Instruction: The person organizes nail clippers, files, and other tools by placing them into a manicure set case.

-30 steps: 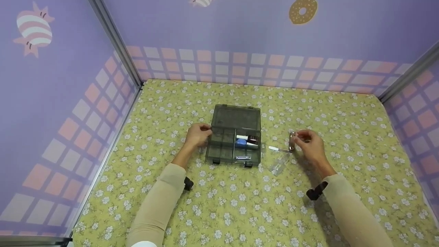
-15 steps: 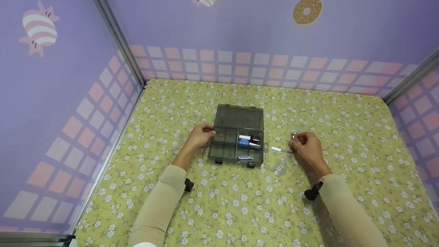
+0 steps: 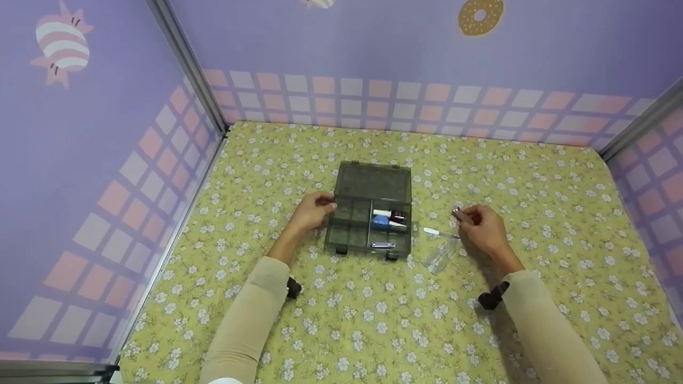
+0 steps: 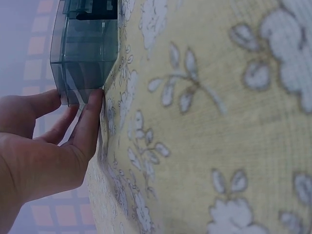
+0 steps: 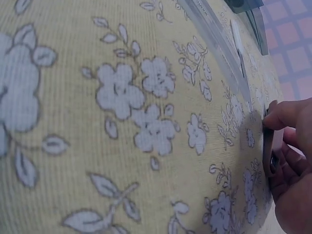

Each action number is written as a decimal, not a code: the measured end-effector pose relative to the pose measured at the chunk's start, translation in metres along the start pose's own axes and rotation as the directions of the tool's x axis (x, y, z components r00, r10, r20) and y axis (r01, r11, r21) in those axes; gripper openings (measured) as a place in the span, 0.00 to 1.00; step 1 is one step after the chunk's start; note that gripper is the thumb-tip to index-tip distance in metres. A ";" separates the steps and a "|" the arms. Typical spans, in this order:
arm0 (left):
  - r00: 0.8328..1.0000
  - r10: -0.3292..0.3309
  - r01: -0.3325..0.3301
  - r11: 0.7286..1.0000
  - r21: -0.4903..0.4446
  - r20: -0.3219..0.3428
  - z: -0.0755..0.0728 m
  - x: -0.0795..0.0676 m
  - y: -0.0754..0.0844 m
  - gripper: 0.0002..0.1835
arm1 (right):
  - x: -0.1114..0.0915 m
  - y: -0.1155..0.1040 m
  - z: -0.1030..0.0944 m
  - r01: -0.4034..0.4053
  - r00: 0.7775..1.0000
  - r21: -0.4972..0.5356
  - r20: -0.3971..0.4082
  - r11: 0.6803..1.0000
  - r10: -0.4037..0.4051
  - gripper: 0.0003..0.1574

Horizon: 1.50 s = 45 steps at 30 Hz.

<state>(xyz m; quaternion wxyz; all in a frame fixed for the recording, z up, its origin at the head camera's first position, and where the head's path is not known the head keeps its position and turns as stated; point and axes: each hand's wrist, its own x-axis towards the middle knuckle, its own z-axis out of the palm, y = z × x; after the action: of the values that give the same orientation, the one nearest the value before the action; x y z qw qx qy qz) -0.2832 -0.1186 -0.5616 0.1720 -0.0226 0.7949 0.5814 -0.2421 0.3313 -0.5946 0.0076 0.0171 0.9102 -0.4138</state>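
- Where the two beige sleeves (image 3: 251, 314) come in from the near edge, I see both forearms lying over the flowered cloth (image 3: 373, 330), each with a dark strap at the wrist.
- A little farther out on my right, a clear plastic sleeve (image 3: 440, 256) lies flat on the cloth, just beside the box's near right corner.
- Beyond it, a small white-tipped stick (image 3: 435, 232) rests on the cloth between the box and the right hand.
- The right hand (image 3: 480, 226) has its fingers curled round a small metal nail clipper (image 3: 458, 214), pinched between thumb and fingertips; the right wrist view shows the clipper as a dark strip against the thumb, held just above the cloth.
- At about the same depth, the left hand (image 3: 312, 210) holds the left wall of the grey compartment box (image 3: 349, 237), thumb and fingers curled onto its corner, as the left wrist view confirms.
- The box lies open mid-table, with a blue-and-white tube (image 3: 387, 221) and a small flat item in its right compartments.
- Its lid (image 3: 373, 182) lies back, away from me.
- Farthest off stand the purple walls (image 3: 373, 53) with a checked band.
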 end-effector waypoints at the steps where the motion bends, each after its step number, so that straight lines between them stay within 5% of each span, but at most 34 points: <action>1: 1.000 0.002 -0.002 1.000 0.006 0.001 0.000 0.000 0.000 0.22 | 0.000 0.000 0.000 0.005 1.000 0.003 -0.004 1.000 -0.005 0.17; 17: 1.000 -0.019 0.020 0.999 -0.032 0.020 -0.005 0.001 -0.001 0.22 | -0.007 -0.024 0.007 0.145 0.988 0.042 0.040 0.989 -0.147 0.14; 28: 0.999 -0.020 0.021 0.999 -0.028 0.027 -0.004 -0.002 0.001 0.22 | -0.012 -0.079 0.036 0.345 0.926 0.067 0.136 0.936 -0.351 0.13; 45: 1.000 0.006 -0.007 0.999 0.049 0.015 -0.004 0.001 0.000 0.21 | -0.015 -0.118 0.073 0.449 0.869 0.057 0.206 0.892 -0.451 0.10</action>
<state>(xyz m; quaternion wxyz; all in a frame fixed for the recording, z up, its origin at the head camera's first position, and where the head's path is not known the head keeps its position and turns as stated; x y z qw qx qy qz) -0.2848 -0.1224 -0.5609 0.1765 -0.0113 0.8078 0.5623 -0.2319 0.1980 -0.5530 0.0087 -0.2396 0.8814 -0.4070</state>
